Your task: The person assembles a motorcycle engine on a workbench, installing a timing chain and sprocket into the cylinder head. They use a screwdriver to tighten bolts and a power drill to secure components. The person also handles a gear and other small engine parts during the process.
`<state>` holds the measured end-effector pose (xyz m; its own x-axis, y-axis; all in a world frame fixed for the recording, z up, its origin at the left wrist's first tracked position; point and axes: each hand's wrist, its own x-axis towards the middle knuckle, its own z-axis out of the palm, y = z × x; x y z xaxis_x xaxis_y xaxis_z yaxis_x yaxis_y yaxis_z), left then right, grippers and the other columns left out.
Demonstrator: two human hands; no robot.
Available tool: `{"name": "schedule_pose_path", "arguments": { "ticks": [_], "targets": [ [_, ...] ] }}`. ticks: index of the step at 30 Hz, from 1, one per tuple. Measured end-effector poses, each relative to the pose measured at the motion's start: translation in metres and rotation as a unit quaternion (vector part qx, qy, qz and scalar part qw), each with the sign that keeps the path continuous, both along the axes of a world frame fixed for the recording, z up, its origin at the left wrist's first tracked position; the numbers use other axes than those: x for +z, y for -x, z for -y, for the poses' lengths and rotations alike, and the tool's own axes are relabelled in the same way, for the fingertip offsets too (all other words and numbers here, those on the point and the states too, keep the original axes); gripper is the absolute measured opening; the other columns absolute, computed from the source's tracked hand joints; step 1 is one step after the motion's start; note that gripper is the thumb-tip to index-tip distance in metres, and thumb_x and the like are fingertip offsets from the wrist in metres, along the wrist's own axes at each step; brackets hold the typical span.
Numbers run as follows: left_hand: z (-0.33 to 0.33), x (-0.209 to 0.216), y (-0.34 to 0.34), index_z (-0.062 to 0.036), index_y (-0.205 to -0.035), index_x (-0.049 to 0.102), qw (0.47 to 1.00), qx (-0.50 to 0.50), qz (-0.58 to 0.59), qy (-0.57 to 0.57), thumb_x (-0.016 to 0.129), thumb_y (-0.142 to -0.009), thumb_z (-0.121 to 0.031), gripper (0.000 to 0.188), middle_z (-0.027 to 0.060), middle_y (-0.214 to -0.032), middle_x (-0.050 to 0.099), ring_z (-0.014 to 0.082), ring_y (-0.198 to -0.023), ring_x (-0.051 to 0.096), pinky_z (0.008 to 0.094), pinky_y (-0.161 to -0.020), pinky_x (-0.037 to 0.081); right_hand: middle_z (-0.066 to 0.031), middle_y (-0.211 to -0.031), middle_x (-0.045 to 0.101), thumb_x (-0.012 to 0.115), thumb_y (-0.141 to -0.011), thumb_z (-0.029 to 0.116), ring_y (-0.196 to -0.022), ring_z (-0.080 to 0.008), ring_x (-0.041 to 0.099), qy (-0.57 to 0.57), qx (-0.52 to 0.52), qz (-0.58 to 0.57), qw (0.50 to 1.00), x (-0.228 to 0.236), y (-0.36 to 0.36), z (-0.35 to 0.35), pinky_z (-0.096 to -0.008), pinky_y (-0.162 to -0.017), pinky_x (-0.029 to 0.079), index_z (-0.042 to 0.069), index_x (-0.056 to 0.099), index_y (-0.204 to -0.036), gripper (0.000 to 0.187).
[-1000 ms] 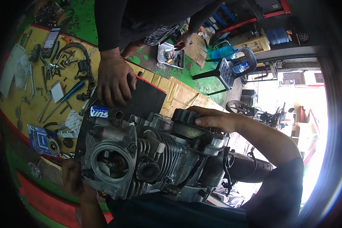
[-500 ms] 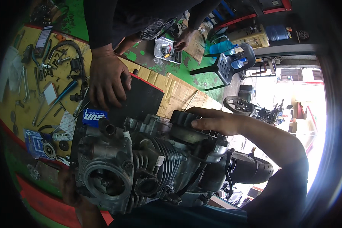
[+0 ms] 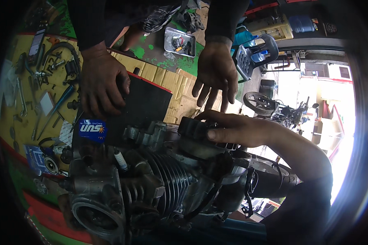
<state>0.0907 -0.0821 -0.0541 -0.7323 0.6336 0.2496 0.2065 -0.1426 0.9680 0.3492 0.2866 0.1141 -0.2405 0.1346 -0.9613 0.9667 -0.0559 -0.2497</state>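
Note:
A grey motorcycle engine with a finned cylinder lies across the lower middle, tilted slightly, its round cylinder head opening toward the lower left. A white-bodied spark plug sticks out of the head. My right hand is closed around the dark round flywheel at the engine's upper side, thumb on its near face. At the engine's lower left, my left hand presses against the head's side, dim and mostly hidden behind it. A co-worker's hand rests above a black board; their other hand hangs open over the engine.
The yellow bench at left carries several wrenches, a blue-handled screwdriver, hoses and small parts. A blue sticker lies on the black board. Beyond are a tray of parts, a plastic chair and a parked motorcycle.
The co-worker's one hand has come from the floor tray to above the engine; their other shifted left. The engine's head end has turned and dropped lower left. My right hand keeps its grip.

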Motion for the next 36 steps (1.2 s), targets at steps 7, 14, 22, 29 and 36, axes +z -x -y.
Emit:
{"name": "schedule_pose_path", "arguments": {
  "ticks": [7,14,22,29,36],
  "targets": [
    [0.007,-0.002,0.0,-0.0034,-0.107,0.052,1.0,0.004,-0.008,-0.013,0.075,-0.094,-0.021,0.032,0.0201,-0.098,0.065,0.0247,-0.089,0.068,0.0346,-0.077,0.058,-0.0292,-0.146,0.055,0.044,-0.097,0.079,-0.138,-0.0383,0.053,-0.086,0.043,-0.003,0.995,-0.009,-0.02,0.009,-0.0469,-0.109,0.045,0.009,0.038,-0.16,0.095],
    [0.002,-0.004,0.004,-0.0035,-0.1,0.053,0.998,0.024,-0.044,0.042,0.081,-0.09,-0.022,0.035,0.0215,-0.106,0.067,0.0266,-0.097,0.069,0.0381,-0.086,0.057,-0.0231,-0.121,0.069,0.036,-0.105,0.07,-0.118,-0.0309,0.064,-0.241,0.036,-0.028,0.969,0.009,-0.029,0.021,-0.0438,-0.098,0.052,0.006,0.059,-0.144,0.078],
    [-0.018,0.008,0.02,-0.0001,-0.097,0.058,0.995,-0.079,0.053,-0.019,0.082,-0.089,-0.034,0.043,0.0202,-0.115,0.068,0.0256,-0.105,0.067,0.0356,-0.089,0.053,-0.0168,-0.113,0.073,0.034,-0.112,0.052,-0.106,-0.0252,0.067,-0.418,-0.097,-0.128,0.894,0.09,-0.07,0.066,-0.0388,-0.09,0.053,-0.001,0.068,-0.127,0.065],
    [-0.025,0.039,0.034,0.0006,-0.098,0.063,0.982,-0.18,0.065,-0.008,0.079,-0.09,-0.012,0.022,0.0183,-0.126,0.063,0.0235,-0.113,0.065,0.035,-0.096,0.051,-0.0128,-0.103,0.074,0.026,-0.108,0.064,-0.093,-0.0211,0.068,-0.559,-0.137,-0.227,0.786,0.106,-0.139,0.134,-0.0376,-0.085,0.052,-0.003,0.069,-0.12,0.081],
    [-0.025,0.04,0.048,-0.0033,-0.101,0.06,0.947,-0.286,0.146,0.006,0.077,-0.089,-0.009,0.022,0.0128,-0.138,0.052,0.0203,-0.116,0.061,0.0333,-0.1,0.048,-0.0127,-0.099,0.074,0.022,-0.105,0.072,-0.09,-0.0204,0.068,-0.604,-0.299,-0.226,0.703,0.092,-0.212,0.235,-0.0362,-0.084,0.051,-0.005,0.07,-0.115,0.092]
  ]
}}
